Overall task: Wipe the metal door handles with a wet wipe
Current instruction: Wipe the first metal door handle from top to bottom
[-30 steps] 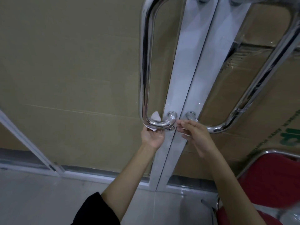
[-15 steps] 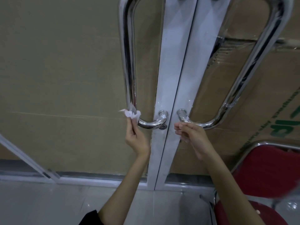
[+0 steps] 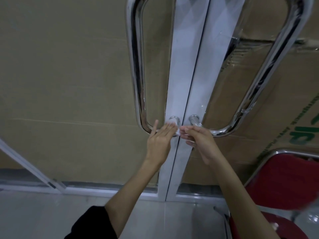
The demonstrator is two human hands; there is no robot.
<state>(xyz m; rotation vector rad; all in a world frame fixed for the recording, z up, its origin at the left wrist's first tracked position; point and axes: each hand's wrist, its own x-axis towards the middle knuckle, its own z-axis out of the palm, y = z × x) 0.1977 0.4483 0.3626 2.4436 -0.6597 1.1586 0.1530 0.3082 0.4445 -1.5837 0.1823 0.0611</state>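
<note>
Left hand (image 3: 158,144) fingers straight, pressing wet wipe (image 3: 172,125) onto left handle (image 3: 138,75); right hand (image 3: 200,142) pinches wipe's edge.

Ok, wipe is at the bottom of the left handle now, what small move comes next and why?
Probably pass the wet wipe to the right hand. The left hand presses it with straight fingers on the left handle by its lower mount, and the right hand's fingertips already pinch the wipe's edge, just below the right handle.
</note>
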